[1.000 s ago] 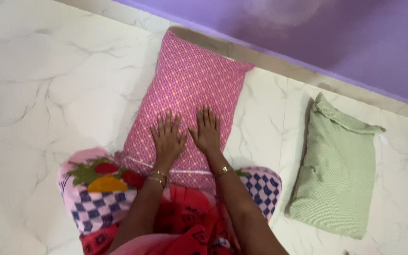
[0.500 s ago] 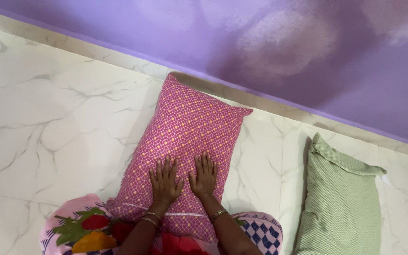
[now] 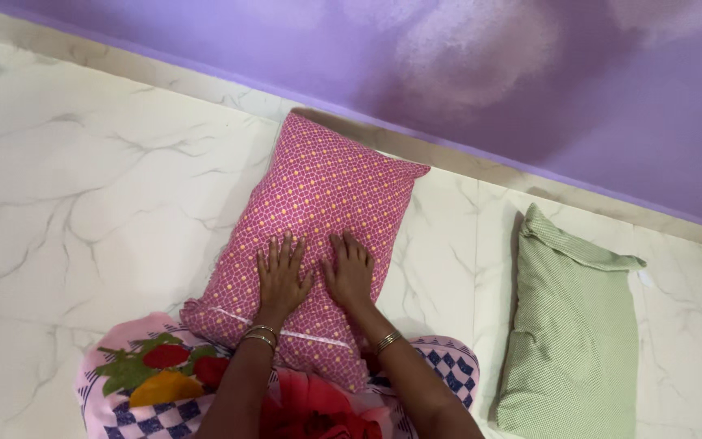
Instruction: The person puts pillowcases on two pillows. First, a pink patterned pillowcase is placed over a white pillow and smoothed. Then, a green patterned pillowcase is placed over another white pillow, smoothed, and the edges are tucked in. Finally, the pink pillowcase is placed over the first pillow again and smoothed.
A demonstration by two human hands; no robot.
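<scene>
A white marble-patterned tile floor (image 3: 83,187) fills the left. At centre lies a pink patterned fabric pillow (image 3: 318,195), its far end near the purple wall (image 3: 530,89), its near end over the person's lap. The left hand (image 3: 280,276) and right hand (image 3: 349,272) rest side by side on it, palms flat, fingers spread, pinching nothing; this looks like pressing it smooth. A green checked fabric pillow (image 3: 574,325) lies apart on the right.

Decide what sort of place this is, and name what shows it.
Probably a room in a home: a white marble-look tiled floor meets a purple painted wall, and a pink pillow and a green pillow lie on it.
</scene>
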